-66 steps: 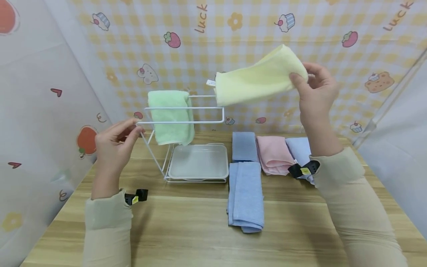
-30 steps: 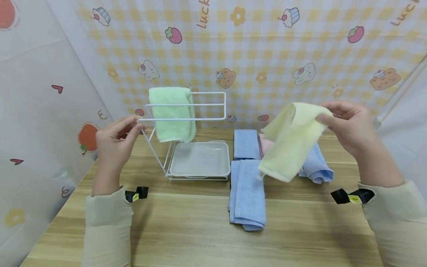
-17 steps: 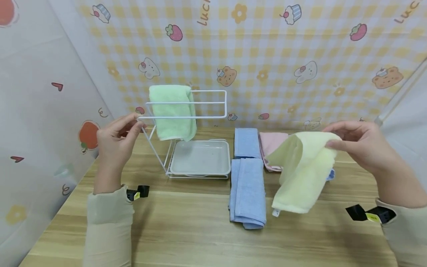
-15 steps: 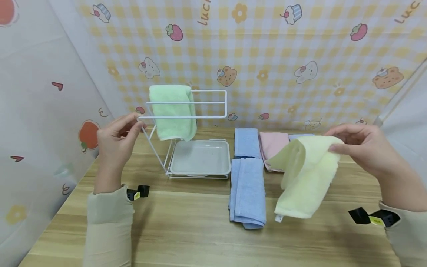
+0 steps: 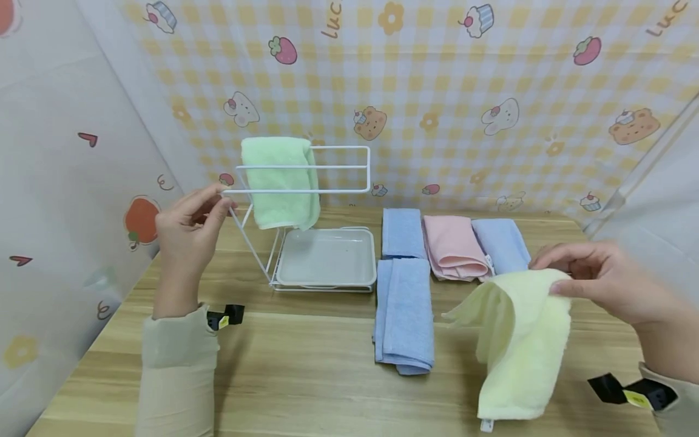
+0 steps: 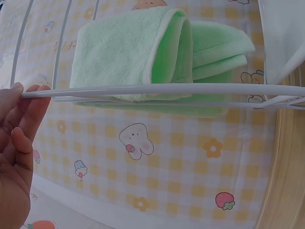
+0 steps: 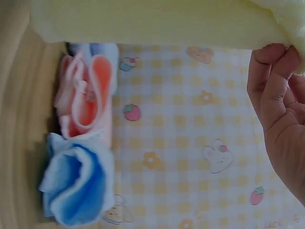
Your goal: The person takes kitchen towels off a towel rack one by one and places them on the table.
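Observation:
My left hand [image 5: 188, 240] pinches the left corner of the white wire rack [image 5: 306, 192] between thumb and fingers. In the left wrist view the same grip shows at the end of a white bar [image 6: 157, 89]. A green towel [image 5: 281, 182] hangs folded over the rack's rear bars, toward the left. At the right, my right hand [image 5: 606, 282] pinches the upper edge of a yellow towel [image 5: 532, 346], which droops folded above the table with its small tag at the bottom. In the right wrist view the yellow towel [image 7: 157, 21] spans the top.
Beneath the rack's bars sits a white tray [image 5: 327, 258]. Right of it lie folded towels: a blue one [image 5: 401, 233] at the back, a longer blue one [image 5: 405, 315] in front, a pink one [image 5: 453, 246] and a light blue one [image 5: 502, 246]. A checkered cloth [image 5: 437, 79] stands behind.
My right hand has carried the yellow towel from beside the rack's bars down and to the right, over and past the pink and light blue towels. The left hand keeps holding the rack.

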